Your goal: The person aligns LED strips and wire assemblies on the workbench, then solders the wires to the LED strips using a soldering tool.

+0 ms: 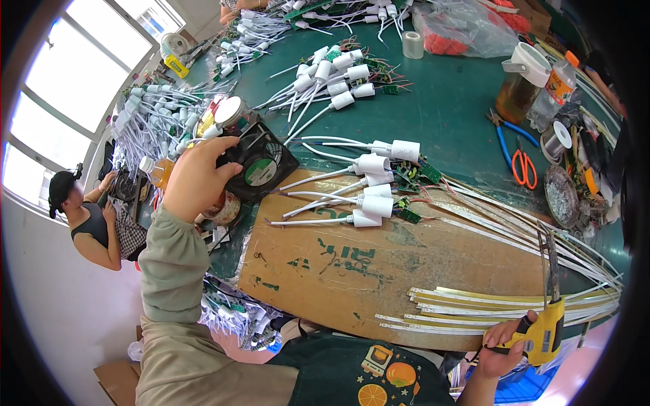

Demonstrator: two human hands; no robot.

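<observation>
My left hand (193,177) grips a small black cooling fan (262,166) by its top corner, thumb and fingers pinched on the frame. In my right hand (502,346), low at the right, is a yellow soldering gun (544,333) with its long tip pointing up. Between the hands lies a worn brown board (311,271). Several white plastic cylinders (374,204) with white cables rest along its far edge, and small green circuit boards (408,177) stick out of them. Thin wires run from these to long white LED strips (497,227). More strips (447,312) lie across the near right of the board.
Heaps of similar cylinders (162,115) cover the green table (447,101) at left and back. At the right stand a jug (518,88), a plastic bottle (558,91), blue-handled pliers (504,139), orange-handled scissors (523,168) and a solder spool (556,139). Another person (95,223) sits at left.
</observation>
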